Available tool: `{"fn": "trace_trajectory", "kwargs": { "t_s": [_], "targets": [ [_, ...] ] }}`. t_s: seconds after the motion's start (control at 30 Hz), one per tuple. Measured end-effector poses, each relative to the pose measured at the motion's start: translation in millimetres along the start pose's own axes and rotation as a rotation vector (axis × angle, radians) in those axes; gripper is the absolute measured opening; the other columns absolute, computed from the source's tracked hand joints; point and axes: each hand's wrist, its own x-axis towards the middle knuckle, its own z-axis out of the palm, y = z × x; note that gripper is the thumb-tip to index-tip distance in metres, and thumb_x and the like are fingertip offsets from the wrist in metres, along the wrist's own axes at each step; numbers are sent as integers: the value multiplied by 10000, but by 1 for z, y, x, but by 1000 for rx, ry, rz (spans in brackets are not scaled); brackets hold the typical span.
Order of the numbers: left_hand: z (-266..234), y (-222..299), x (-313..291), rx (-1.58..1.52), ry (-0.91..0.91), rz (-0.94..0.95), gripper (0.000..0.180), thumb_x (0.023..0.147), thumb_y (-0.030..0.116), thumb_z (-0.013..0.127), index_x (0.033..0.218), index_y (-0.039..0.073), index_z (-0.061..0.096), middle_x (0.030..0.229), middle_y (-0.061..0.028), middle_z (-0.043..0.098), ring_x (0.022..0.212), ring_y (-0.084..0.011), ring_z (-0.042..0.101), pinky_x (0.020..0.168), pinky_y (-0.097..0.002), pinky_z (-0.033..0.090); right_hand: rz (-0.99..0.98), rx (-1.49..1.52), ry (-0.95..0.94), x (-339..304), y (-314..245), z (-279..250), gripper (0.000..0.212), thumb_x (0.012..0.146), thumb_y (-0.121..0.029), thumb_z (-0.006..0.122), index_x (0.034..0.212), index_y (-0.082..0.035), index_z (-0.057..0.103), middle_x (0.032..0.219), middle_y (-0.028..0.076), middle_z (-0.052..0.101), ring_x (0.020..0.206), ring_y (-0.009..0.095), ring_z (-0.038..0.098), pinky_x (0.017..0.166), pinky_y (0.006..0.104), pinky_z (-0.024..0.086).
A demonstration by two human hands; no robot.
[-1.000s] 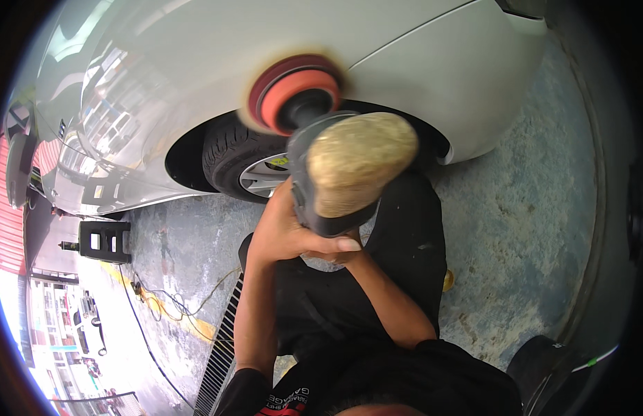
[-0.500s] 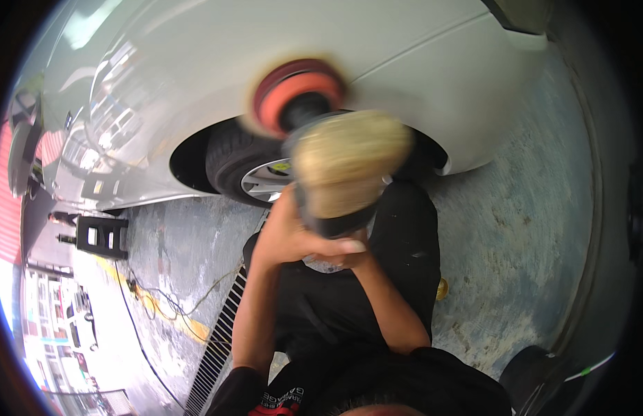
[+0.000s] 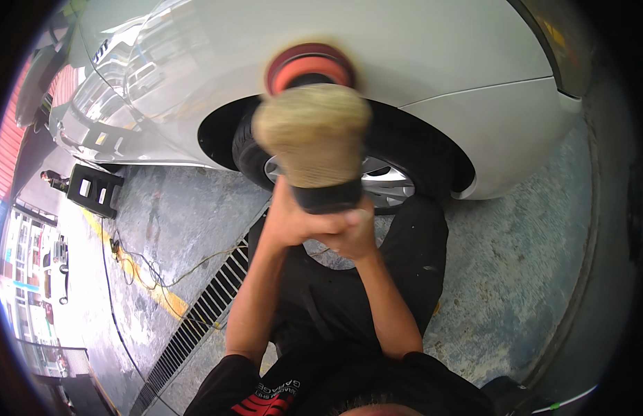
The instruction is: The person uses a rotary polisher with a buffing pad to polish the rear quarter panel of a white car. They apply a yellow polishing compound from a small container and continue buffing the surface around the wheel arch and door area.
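Both hands grip a car polisher [image 3: 318, 139] with a tan, blurred cover over its body and a black rear end. Its round red-and-orange pad [image 3: 311, 68] is up against the white car fender [image 3: 418, 48], just above the wheel arch; the pad's rim is smeared by motion. On the left side of the black rear end, my left hand [image 3: 293, 218] is closed round the tool. My right hand [image 3: 356, 236] wraps the lower right side, close against the left one. Most of the fingers are hidden behind the tool.
The car's wheel [image 3: 390, 187] sits behind the polisher, between my knees. A black step stool [image 3: 94, 191] stands at left. Cables [image 3: 151, 267] trail over the concrete floor, and a metal drain grate [image 3: 196, 326] runs beside my left leg. A grey wall [image 3: 612, 229] edges the right side.
The polisher has swung from leaning right to nearly straight ahead, and its pad has slid slightly left along the fender above the arch. Both hands kept their hold. The view has also shifted.
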Motion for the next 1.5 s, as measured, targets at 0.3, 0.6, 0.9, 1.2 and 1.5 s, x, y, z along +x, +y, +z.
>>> {"fn": "trace_trajectory", "kwargs": {
  "t_s": [0.3,0.6,0.9,1.2,1.5],
  "targets": [
    [-41,-8,-12,-399,151,169,797,776,393,891,1336,12,471,1043,-162,650,1016,-306,689,942,-445,567,-157,-491,-130,25,-49,47,813,632,-199,933,1344,2,596,1147,220,746,1075,390,751,938,440,585],
    [21,16,1,-89,-113,-78,670,691,275,983,1203,-35,680,1081,-99,750,1017,-196,717,933,-361,572,-308,-417,102,-19,-52,-4,761,669,-154,922,1335,17,598,1163,156,750,1075,266,746,930,399,584],
    [37,32,14,-28,-189,-49,802,682,281,993,1319,-51,638,1202,-130,743,1119,-210,707,1025,-363,539,-340,-207,129,-28,-36,-4,608,766,-128,911,1278,12,615,1198,101,673,1069,223,684,931,377,551],
    [-19,15,-1,-120,-62,-9,599,687,247,983,1152,-23,719,1064,-76,759,991,-166,713,917,-331,562,-197,-320,5,-2,-27,24,886,660,-103,927,1440,28,527,1208,151,730,1106,247,723,973,382,564],
    [-28,-17,-17,-537,127,137,694,777,287,897,1305,-22,566,1052,-172,710,997,-275,704,913,-417,568,-200,-514,-87,12,-61,40,800,667,-200,929,1354,32,589,1061,247,752,983,415,771,848,432,607]
  ]
}}
